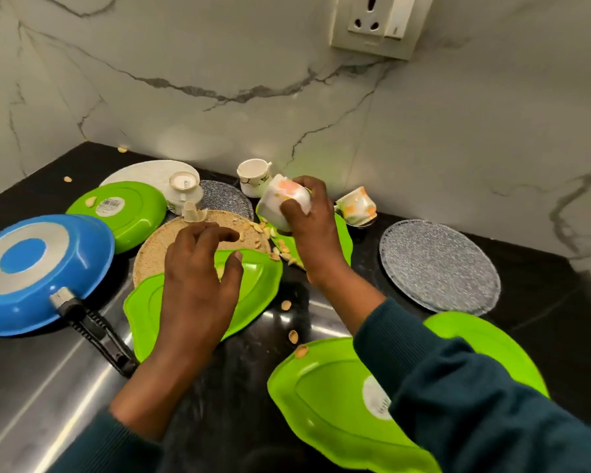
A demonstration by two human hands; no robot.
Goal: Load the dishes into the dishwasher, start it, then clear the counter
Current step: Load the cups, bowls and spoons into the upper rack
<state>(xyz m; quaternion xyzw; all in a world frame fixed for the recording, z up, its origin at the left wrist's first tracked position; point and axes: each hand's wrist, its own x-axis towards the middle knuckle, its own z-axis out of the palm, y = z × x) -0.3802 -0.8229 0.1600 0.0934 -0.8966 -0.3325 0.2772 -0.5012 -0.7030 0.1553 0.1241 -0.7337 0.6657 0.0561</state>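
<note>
Nearest to us, a leaf-shaped green plate (pixel 325 397) lies face down on the black counter (pixel 543 322), its white label partly covered by the right sleeve (pixel 475 397). Beside it, to the left, the steel sink edge (pixel 41 387) runs toward the camera. A few pale nut shells (pixel 293 337) lie scattered on the counter between this plate and the next.

In the middle ground, our left hand (pixel 198 288) hovers with fingers loosely spread and lightly curled, holding nothing, over a second leaf-shaped green plate (pixel 253 285), which overlaps a round woven mat (pixel 157 247). To the left, a blue frying pan (pixel 45 268) rests upside down, its black handle (pixel 96 336) pointing toward us.

Our right hand (pixel 307 220) grips a white cup with orange flowers (pixel 280 203), tilted on its side above a third green plate (pixel 342 240) strewn with more shells. To the right lies a round speckled grey mat (pixel 440 264).

Farther back, a round green bowl (pixel 123 209) sits inverted, with an overturned white cup (pixel 184 191) beside it on a white round mat (pixel 144 172). A second grey mat (pixel 226 196) shows behind the woven one. An upright white cup (pixel 253 177) and another flowered cup (pixel 355 206), lying on its side, stand near the marble wall (pixel 287 80), which bears a socket plate (pixel 379 25).
</note>
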